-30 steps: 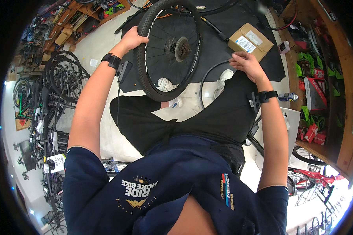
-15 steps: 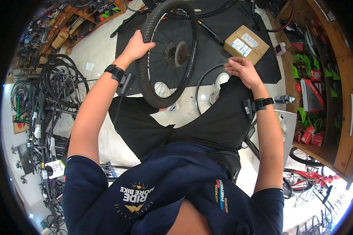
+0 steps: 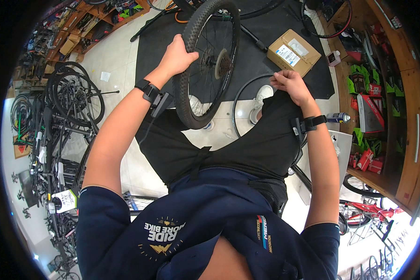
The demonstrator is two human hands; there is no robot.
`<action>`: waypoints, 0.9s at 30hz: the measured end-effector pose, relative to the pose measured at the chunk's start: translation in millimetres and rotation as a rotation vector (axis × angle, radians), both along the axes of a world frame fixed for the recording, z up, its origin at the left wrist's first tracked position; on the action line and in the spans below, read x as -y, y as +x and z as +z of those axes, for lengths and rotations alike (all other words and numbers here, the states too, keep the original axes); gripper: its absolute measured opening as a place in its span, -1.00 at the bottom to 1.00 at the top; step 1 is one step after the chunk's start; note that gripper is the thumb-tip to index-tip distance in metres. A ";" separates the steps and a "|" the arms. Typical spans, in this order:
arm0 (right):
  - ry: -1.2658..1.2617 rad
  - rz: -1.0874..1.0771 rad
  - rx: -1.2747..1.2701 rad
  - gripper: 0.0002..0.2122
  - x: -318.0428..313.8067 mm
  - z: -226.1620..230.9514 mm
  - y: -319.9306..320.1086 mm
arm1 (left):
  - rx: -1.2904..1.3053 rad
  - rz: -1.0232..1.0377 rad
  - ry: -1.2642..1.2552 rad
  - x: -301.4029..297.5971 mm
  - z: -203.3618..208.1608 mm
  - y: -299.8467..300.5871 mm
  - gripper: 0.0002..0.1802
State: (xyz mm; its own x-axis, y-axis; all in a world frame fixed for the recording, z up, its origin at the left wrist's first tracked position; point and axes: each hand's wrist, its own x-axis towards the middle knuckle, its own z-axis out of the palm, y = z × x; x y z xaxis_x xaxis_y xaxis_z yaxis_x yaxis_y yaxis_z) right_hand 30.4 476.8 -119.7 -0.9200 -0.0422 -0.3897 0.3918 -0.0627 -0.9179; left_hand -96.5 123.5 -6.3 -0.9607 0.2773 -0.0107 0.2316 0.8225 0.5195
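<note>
My left hand (image 3: 178, 57) is closed around the left side of a knobby black tyre on a bicycle wheel (image 3: 190, 88). The wheel stands roughly upright between my legs, with its cassette (image 3: 222, 64) facing right. Over my right thigh, my right hand (image 3: 289, 85) has its fingers curled together. Their tips are at the upper end of a thin dark hoop (image 3: 235, 103), which curves down past my shoe (image 3: 264, 93) and behind my leg. Whether these fingers grip the hoop cannot be made out. My thigh hides the rest of it.
A cardboard box (image 3: 294, 52) sits on the black mat (image 3: 158, 60), just beyond my right hand. To the right are a spray can (image 3: 338, 117) and a wooden shelf unit (image 3: 413, 88) with boxed goods. Several bicycles (image 3: 77, 95) crowd the left side.
My left hand and the wheel have shifted a little to the right, and my left knee has moved inward. The right hand has hardly moved.
</note>
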 end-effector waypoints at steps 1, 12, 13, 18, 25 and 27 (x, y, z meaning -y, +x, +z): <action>0.009 -0.020 0.006 -0.73 2.6 3.6 0.0 | -0.023 -0.008 0.006 0.6 -1.5 0.9 -0.41; 0.032 -0.098 0.011 -0.69 8.1 7.0 2.7 | 0.386 -0.093 0.490 60.9 -11.0 5.3 0.08; 0.040 -0.097 0.002 -0.69 7.5 4.2 3.4 | 0.386 -0.091 0.459 70.1 -21.2 28.4 0.10; 0.044 -0.109 -0.008 -0.70 10.0 7.9 4.9 | 0.656 -0.058 0.514 85.1 -80.6 98.0 -0.23; 0.154 -0.047 -0.083 -0.72 14.6 -1.4 0.5 | 0.582 -0.038 0.586 37.7 -50.8 76.7 -0.60; 0.198 -0.037 -0.106 -0.74 16.9 -2.6 1.6 | 0.527 -0.041 0.568 30.5 -44.0 60.2 -0.63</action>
